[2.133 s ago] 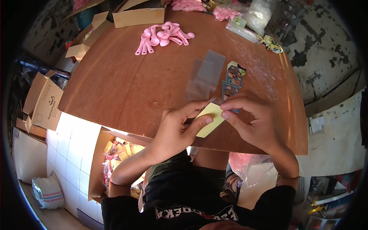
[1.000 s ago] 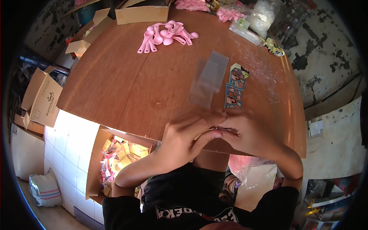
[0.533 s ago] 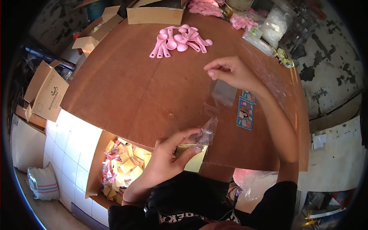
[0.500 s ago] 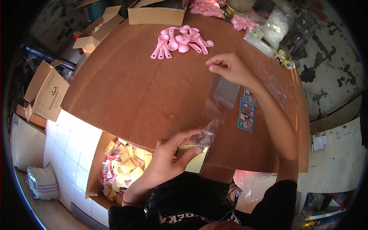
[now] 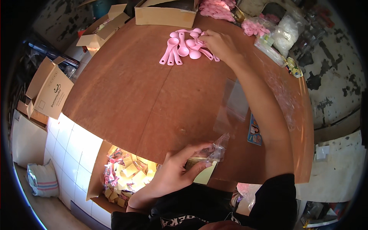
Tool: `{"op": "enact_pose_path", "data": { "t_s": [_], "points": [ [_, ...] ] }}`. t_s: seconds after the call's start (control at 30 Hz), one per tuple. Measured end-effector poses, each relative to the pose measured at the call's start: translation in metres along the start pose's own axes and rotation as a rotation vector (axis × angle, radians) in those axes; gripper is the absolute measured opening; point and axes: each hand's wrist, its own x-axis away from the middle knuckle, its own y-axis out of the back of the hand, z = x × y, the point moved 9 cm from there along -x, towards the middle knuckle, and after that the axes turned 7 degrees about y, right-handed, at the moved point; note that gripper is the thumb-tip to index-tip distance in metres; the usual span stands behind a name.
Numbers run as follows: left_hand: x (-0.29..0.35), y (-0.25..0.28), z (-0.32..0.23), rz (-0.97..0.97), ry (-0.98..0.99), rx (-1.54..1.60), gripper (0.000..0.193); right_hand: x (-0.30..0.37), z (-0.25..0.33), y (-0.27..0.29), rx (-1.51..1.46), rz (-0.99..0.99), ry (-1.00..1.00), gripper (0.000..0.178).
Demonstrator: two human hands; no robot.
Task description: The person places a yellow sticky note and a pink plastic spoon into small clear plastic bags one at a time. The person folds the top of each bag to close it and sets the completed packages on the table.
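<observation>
My left hand, near the table's front edge, is closed on a clear plastic bag; a pale yellow card shows at its lower part. At the far side, my right hand reaches into a loose pile of pink measuring spoons. Its fingertips are pinched at a spoon on the pile's right side, partly covering it. Flat clear bags lie on the tabletop left of my right forearm. A blue printed card is partly hidden by that forearm.
On the brown table, a cardboard box stands at the back. Pink bundles and a stuffed plastic bag sit at the far right. An open carton of small yellow-and-pink packets is at lower left, beside white floor tiles.
My right hand has moved away from me and left, from above the flat clear bags to the spoon pile, where its fingers have closed. My left hand still holds the bag. The view has shifted slightly.
</observation>
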Motion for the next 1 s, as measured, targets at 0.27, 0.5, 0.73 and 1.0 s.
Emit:
{"op": "enact_pose_path", "data": {
  "t_s": [0.27,0.5,0.73,1.0],
  "points": [
    [0.007,0.001,-0.001,-0.016,-0.043,0.026,0.045,0.057,0.006,0.085,-0.369,-0.547,-0.18,0.021],
    [-0.007,-0.001,-0.013,-0.09,-0.149,0.088,0.054,0.158,0.043,0.17,-1.185,-0.567,-0.632,0.018],
    [-0.011,-0.043,-0.022,0.0,-0.134,0.164,0.054,0.186,0.092,0.253,-1.336,-0.497,-0.387,0.02],
    [0.003,-0.062,-0.04,-0.021,-0.216,0.016,0.049,0.19,0.103,0.265,-1.323,-0.441,-0.235,0.02]
  ]
}}
